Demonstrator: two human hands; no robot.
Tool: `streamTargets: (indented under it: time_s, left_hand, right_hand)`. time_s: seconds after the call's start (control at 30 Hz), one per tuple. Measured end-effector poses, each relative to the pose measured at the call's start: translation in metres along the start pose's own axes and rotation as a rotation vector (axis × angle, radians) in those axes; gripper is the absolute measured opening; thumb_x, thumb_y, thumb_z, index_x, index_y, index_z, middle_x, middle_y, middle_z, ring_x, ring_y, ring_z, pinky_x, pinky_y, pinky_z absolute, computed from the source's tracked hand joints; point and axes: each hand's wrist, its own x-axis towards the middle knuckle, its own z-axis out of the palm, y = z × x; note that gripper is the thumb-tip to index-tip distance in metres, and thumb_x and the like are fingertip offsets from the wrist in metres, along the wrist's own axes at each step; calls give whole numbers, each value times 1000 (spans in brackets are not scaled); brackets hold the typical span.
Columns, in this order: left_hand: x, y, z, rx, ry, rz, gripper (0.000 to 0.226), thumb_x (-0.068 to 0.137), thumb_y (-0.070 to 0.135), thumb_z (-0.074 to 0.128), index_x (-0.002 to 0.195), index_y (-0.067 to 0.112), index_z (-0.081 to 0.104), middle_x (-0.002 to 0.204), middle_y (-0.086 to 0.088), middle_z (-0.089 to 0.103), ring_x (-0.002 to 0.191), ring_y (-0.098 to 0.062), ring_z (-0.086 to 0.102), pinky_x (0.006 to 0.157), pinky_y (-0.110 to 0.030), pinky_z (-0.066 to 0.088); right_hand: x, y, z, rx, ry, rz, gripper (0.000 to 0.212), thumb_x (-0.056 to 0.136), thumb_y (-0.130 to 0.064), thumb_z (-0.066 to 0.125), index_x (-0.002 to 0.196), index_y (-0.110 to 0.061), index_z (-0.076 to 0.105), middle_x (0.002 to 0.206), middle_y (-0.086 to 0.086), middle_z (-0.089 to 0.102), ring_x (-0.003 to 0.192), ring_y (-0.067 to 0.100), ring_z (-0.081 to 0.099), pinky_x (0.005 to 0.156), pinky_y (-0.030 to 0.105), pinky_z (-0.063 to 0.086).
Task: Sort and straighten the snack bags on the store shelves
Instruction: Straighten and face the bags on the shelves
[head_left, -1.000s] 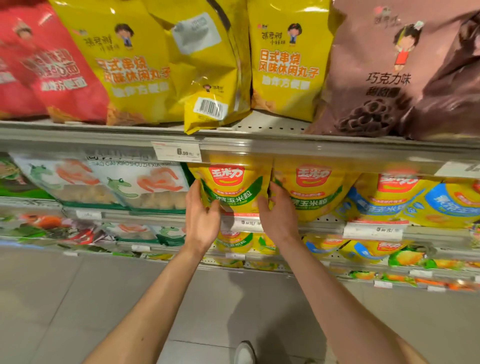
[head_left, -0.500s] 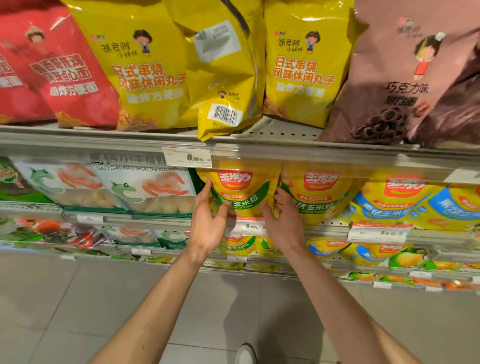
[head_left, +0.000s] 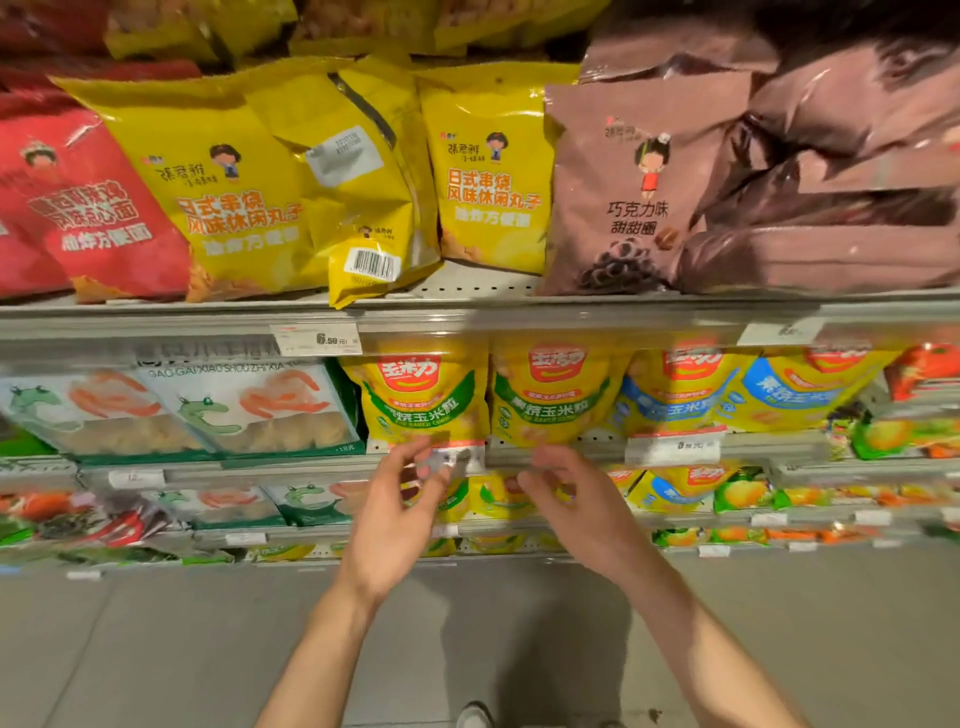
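A: Obs. Two green corn bags upright on the middle shelf (head_left: 519, 451), side by side at 12 o'clock from the hands: left bag (head_left: 423, 397), right bag (head_left: 550, 395). Blue bags (head_left: 685, 395) continue toward 3 o'clock.

B: Hands?

A: Left hand (head_left: 395, 512) and right hand (head_left: 576, 501) both hover just below the shelf lip, fingers loosely curled, gripping nothing. Fingertips blurred; contact with the price tag (head_left: 457, 457) cannot be told.

B: Step?

A: Judged: squaring this green pair. To do it well, take each bag low at its side edges, faces forward, bottoms seated behind the lip, seams touching but not overlapping.

B: Next candidate?

A: Top shelf (head_left: 467, 306), 11 o'clock: a yellow bag (head_left: 358, 208) is turned back-out, barcode showing, corner overhanging the edge. Likely needs turning and pushing back; support it underneath, since it may slide off.
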Motion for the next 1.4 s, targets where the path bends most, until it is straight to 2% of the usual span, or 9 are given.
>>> streamTargets:
  time_s: [0.2,0.4,0.53,0.77,0.87,1.0,1.2,1.3,1.4]
  left_hand:
    - [-28,46,38,-60,16,63,27,100,27,63,124,38,60,114,22,68,99,2,70,88,-18,52]
    - [-42,99,103,-8,34,153,27,99,25,65,124,34,61,115,20,67,96,12,66,78,-7,51]
    - [-53,141,162,-101,69,155,26,97,11,65,116,30,65,106,10,72,91,0,69,73,-5,50]
    - [-63,222,245,-23,125,272,27,88,41,64,116,40,63,106,31,71,96,8,69,85,-19,56]
    - [-69,251,268,57,109,342,29,90,49,61,118,44,62,110,34,68,103,8,66,87,-11,49]
    - [-63,275,281,260,128,477,29,100,48,60,128,40,61,116,30,66,109,8,61,84,-13,46]
    - [-46,269,258,446,519,656,32,95,44,53,103,20,73,93,10,70,86,-18,66,77,-36,50]
    - [-36,259,246,475,653,714,33,94,40,58,105,12,72,97,-2,64,92,-28,62,81,-38,47]
    - [-19,258,240,490,663,805,41,91,33,66,123,7,67,118,-13,57,109,-30,56,94,-38,47]
  right_hand:
    - [-27,17,-60,61,69,-15,27,94,-33,70,120,-30,65,112,-19,69,99,-13,62,84,6,43]
    - [-38,39,-146,69,107,-89,37,85,-58,65,116,-38,66,107,-15,72,101,5,68,91,24,51]
    - [-45,60,-223,45,129,-118,18,92,-34,73,109,-35,68,103,-18,72,100,-1,67,85,20,50]
    - [-42,78,-356,33,187,-200,19,93,-33,69,112,-34,70,106,-16,74,102,-3,67,83,18,51]
    - [-35,74,-394,25,221,-228,23,93,-39,65,115,-32,70,108,-15,73,104,-1,67,89,23,52]
    - [-27,62,-425,-19,289,-307,49,84,-62,54,117,-29,69,108,-15,71,106,-1,65,90,24,50]
    - [-19,31,-439,-133,457,-502,24,90,-56,57,113,-49,59,115,-33,59,111,-12,55,93,18,47]
    - [-9,12,-433,-199,495,-604,48,89,-51,63,129,-25,60,133,-8,56,127,9,53,97,41,53]
    - [2,-8,-416,-278,553,-629,61,83,-39,80,135,-17,58,142,4,50,134,19,47,115,25,34]
